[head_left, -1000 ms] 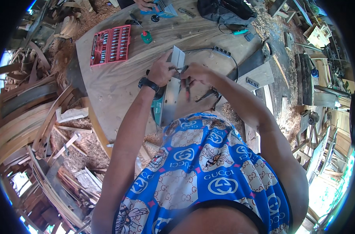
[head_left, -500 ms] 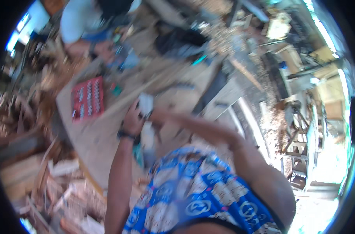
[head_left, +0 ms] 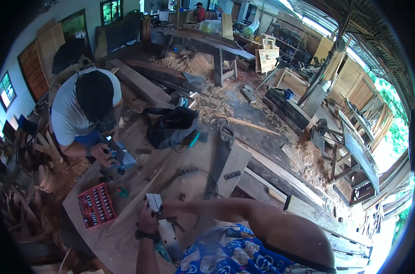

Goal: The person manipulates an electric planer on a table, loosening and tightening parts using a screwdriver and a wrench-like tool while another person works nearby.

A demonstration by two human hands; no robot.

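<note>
An electric hand planer (head_left: 169, 235) lies upside down on the wooden table before me, its pale metal sole plates facing up and a teal body beneath. My left hand (head_left: 147, 220), with a dark band at the wrist, is wrapped round its side near the front plate. From the right my right hand (head_left: 168, 210) reaches to the gap between the plates. Its fingers look closed there, but they are partly hidden, and I cannot make out anything in them. Left of my hands sits a red case of bits (head_left: 97, 206), with a small green item (head_left: 122, 192) beside it.
Across the table a person (head_left: 82, 107) in a light shirt bends over a similar tool (head_left: 124, 157). A dark bag (head_left: 171, 128) and a teal pen-like item (head_left: 194, 139) lie nearby. A black cord (head_left: 189, 171) curves over the tabletop. Boards and shavings (head_left: 225, 107) cover the floor beyond.
The view has tilted up, showing more of the workshop, and is sharper. Both hands stay at the planer. The person opposite remains bent over the similar tool.
</note>
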